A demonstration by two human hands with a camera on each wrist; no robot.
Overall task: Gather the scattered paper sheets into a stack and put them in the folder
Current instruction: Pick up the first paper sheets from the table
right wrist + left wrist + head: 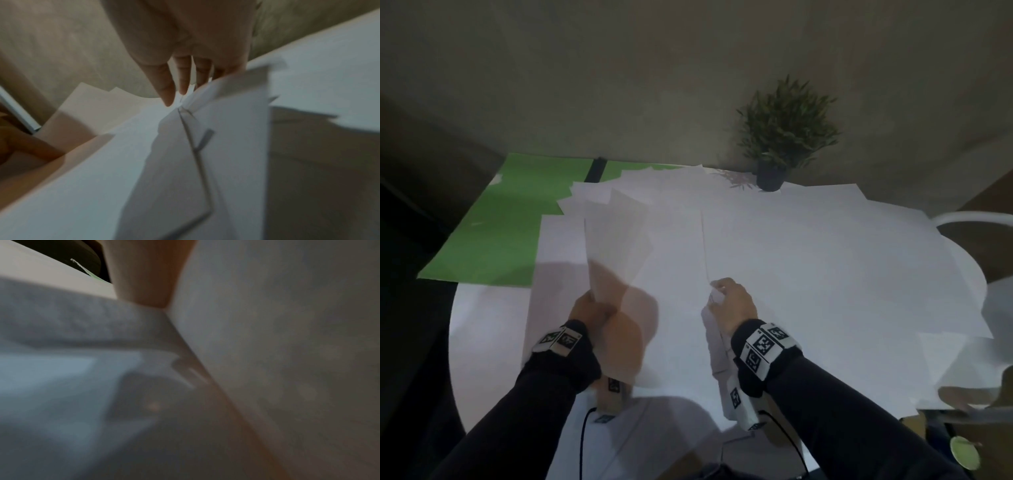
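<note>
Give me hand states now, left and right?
Left hand: fingers grip a raised sheet.
Right hand: fingers pinch paper edges.

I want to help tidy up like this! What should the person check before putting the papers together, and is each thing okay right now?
1. Left hand holds its sheets firmly: ok, fingers are curled round the lower edge.
2. Right hand has hold of paper: ok, it pinches an edge of sheets.
3. All sheets gathered: not ok, many loose sheets lie spread over the table.
4. Edges lined up: not ok, the corners fan out unevenly.
5. Green folder is open and ready: ok, but papers overlap its right part.
6. Potted plant safe from sliding sheets: cannot tell, papers lie right beside its pot.
</note>
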